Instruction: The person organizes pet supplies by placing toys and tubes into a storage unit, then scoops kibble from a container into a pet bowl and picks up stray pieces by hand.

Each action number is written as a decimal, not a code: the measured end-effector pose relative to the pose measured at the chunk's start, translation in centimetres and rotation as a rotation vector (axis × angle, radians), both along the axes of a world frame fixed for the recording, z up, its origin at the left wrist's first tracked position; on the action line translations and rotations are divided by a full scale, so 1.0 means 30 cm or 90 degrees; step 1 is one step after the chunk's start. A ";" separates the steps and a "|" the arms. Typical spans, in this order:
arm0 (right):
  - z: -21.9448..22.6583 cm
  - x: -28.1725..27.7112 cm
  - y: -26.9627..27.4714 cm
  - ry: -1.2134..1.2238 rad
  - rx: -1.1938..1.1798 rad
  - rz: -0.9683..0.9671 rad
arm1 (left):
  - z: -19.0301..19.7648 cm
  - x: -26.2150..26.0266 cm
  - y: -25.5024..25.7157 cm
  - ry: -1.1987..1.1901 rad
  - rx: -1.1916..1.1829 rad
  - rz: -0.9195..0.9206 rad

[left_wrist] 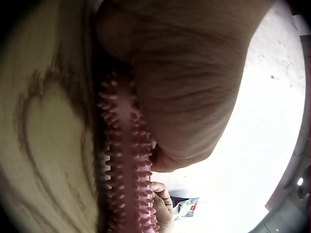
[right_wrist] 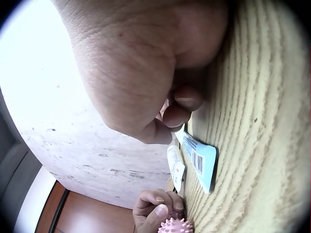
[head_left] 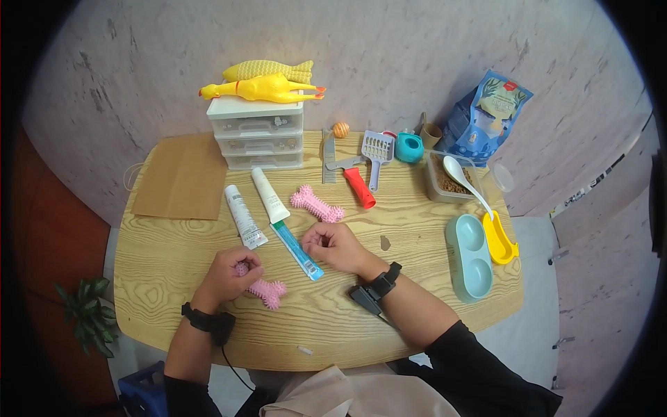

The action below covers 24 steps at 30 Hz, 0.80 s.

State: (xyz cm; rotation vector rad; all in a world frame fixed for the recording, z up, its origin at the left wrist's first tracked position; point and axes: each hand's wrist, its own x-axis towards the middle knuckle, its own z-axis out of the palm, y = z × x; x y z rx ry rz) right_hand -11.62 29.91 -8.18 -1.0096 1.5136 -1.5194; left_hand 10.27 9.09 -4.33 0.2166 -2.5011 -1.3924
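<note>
My left hand (head_left: 233, 274) grips one end of a pink spiky bone toy (head_left: 269, 293) on the table, its other knobbed end sticking out to the right. In the left wrist view the spiked shaft (left_wrist: 127, 170) runs close along the wood. My right hand (head_left: 335, 247) rests on the table with fingers loosely curled and nothing seen in them. Beside those fingertips lies a slim blue sachet (head_left: 299, 251) with a barcode. Two white tubes, one (head_left: 243, 217) on the left and one (head_left: 269, 194) further right, lie beyond the hands, near a second pink bone toy (head_left: 317, 204).
At the back stands a white drawer unit (head_left: 257, 125) with a yellow rubber chicken (head_left: 267, 88) on top. A brown paper bag (head_left: 182, 177) lies left. Rightward are a red-handled tool (head_left: 359, 187), a litter scoop (head_left: 376, 149), a kibble box (head_left: 445, 189) and a double bowl (head_left: 461, 274).
</note>
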 end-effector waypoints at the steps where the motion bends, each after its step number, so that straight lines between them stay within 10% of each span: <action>1: 0.001 0.000 0.000 -0.001 0.001 0.002 | -0.001 0.000 -0.001 0.000 0.000 0.000; 24: 0.029 -0.005 0.015 -0.018 0.000 0.004 | -0.008 -0.004 -0.010 -0.032 0.093 0.014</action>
